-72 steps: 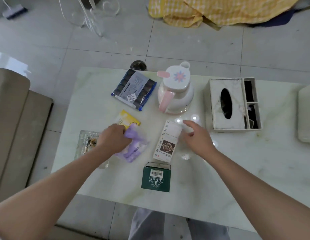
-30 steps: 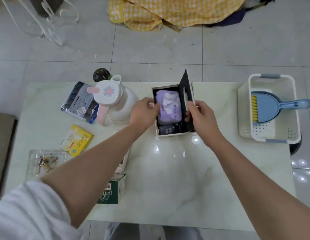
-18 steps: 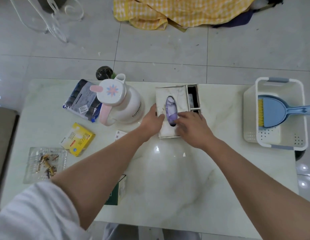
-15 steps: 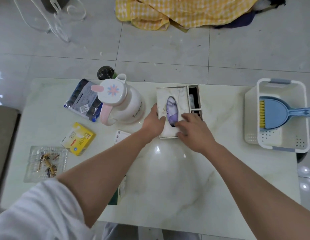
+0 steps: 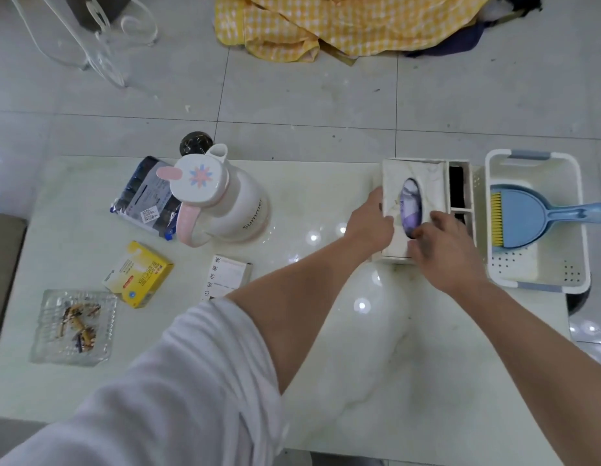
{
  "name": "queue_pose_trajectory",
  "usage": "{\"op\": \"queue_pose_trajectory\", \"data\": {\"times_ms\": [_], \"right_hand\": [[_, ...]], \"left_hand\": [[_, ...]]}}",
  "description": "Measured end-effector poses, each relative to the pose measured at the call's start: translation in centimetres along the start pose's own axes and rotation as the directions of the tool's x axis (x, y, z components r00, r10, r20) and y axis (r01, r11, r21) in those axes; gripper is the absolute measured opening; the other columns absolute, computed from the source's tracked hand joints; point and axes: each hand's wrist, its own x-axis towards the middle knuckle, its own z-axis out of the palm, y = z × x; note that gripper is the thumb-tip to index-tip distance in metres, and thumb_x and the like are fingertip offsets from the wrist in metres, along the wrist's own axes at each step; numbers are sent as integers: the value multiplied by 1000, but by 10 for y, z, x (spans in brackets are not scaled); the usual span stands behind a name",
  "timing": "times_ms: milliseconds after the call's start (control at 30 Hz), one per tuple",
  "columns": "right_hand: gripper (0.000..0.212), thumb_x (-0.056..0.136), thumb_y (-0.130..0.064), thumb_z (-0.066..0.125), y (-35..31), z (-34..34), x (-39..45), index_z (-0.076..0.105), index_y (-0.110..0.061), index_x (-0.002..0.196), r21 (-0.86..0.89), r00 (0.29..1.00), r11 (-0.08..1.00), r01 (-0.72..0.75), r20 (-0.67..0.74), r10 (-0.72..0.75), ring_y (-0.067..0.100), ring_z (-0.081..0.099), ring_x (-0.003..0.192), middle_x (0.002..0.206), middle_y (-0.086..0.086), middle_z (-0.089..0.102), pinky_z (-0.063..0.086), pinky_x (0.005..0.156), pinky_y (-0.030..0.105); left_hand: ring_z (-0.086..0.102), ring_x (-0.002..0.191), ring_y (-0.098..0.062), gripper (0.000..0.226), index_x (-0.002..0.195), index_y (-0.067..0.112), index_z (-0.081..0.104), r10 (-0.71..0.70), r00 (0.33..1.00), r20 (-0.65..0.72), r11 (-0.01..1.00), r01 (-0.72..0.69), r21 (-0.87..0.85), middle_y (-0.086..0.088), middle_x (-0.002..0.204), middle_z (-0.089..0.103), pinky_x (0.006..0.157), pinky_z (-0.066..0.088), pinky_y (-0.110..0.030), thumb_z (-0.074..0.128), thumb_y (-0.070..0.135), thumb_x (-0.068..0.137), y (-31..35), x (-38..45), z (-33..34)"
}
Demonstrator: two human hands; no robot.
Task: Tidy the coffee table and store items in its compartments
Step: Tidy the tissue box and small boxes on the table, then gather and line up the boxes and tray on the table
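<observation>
A marble-patterned tissue box [image 5: 427,183] stands at the back right of the white coffee table [image 5: 359,348], lid down, with two dark side compartments [image 5: 457,193]. A purple tissue pack [image 5: 410,210] shows through its oval slot. My left hand [image 5: 373,220] grips the box's left side. My right hand [image 5: 443,247] lies on the lid's near end, fingertips at the slot. Loose on the left half lie a dark blue packet [image 5: 144,200], a yellow box [image 5: 139,274], a white carton [image 5: 225,275] and a clear tray of scraps [image 5: 74,326].
A white and pink jug [image 5: 218,200] stands left of centre. A white basket [image 5: 534,223] holding a blue dustpan and brush [image 5: 527,216] sits right against the tissue box. Yellow checked cloth [image 5: 326,21] lies on the tiled floor beyond. A sofa edge is at far left.
The purple pack went into the box and the lid came down over it. Since half a second ago the box and both hands have shifted right, next to the basket.
</observation>
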Motion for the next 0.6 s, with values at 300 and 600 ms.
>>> {"op": "queue_pose_trajectory", "data": {"times_ms": [300, 600], "right_hand": [[27, 90, -28, 64, -60, -27, -11, 67, -18, 115, 368, 1000, 930, -7, -2, 9, 22, 58, 109, 113, 3, 64, 43, 87, 31], [24, 91, -29, 63, -272, -4, -23, 74, -7, 91, 711, 949, 700, -68, 261, -174, 17, 63, 79, 86, 3, 73, 48, 74, 30]], "left_hand": [[53, 123, -26, 54, 147, 23, 42, 209, 978, 25, 933, -207, 294, -11, 138, 52, 99, 42, -33, 55, 19, 95, 20, -54, -69], [52, 118, -24, 42, 126, 32, 60, 412, 883, -223, 710, -158, 686, -5, 127, 56, 96, 41, -36, 63, 31, 85, 11, -106, -303]]}}
